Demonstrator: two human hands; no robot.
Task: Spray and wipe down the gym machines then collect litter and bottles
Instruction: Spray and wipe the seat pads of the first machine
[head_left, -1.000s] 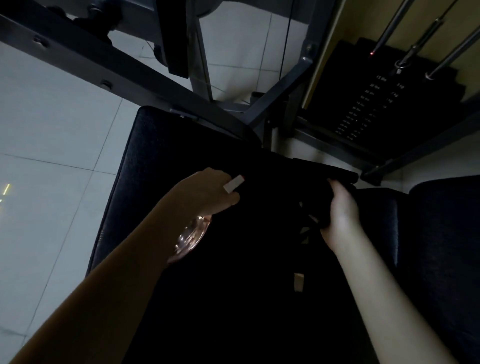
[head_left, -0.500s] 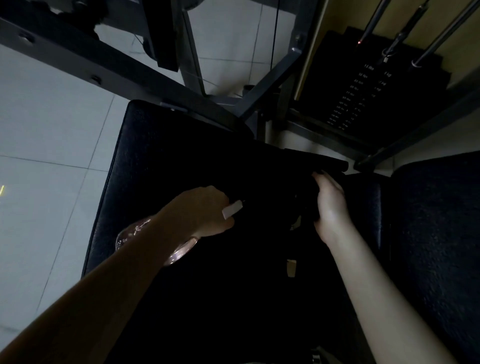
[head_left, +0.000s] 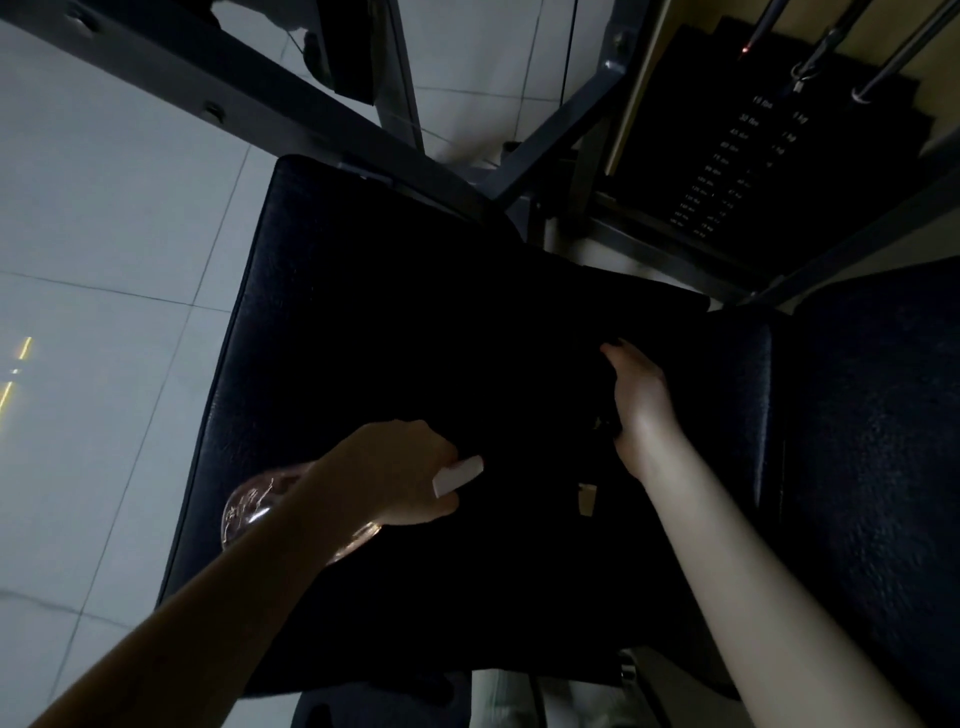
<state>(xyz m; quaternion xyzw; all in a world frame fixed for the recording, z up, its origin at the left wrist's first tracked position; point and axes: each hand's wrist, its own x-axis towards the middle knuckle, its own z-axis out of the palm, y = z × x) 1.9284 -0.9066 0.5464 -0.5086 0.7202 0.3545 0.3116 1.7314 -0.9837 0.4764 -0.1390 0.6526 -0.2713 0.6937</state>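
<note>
Centre frame, black padded surface (head_left: 322, 312) over pale tiled floor (head_left: 104, 208); left hand (head_left: 400, 473) fingers grip a clear bottle (head_left: 249, 506); right hand (head_left: 636, 400) grip unclear.

Our left hand (head_left: 400, 467) and its forearm show in the lower left of the frame, and our right hand (head_left: 636, 400) and its forearm in the lower right. Both forearms are bare from the wrist to the frame edge. One fingertip (head_left: 619, 344) of the right hand seems to have a dark nail. At the bottom centre there is pale ribbed fabric (head_left: 511, 699); we cannot tell if it is our clothing.
</note>
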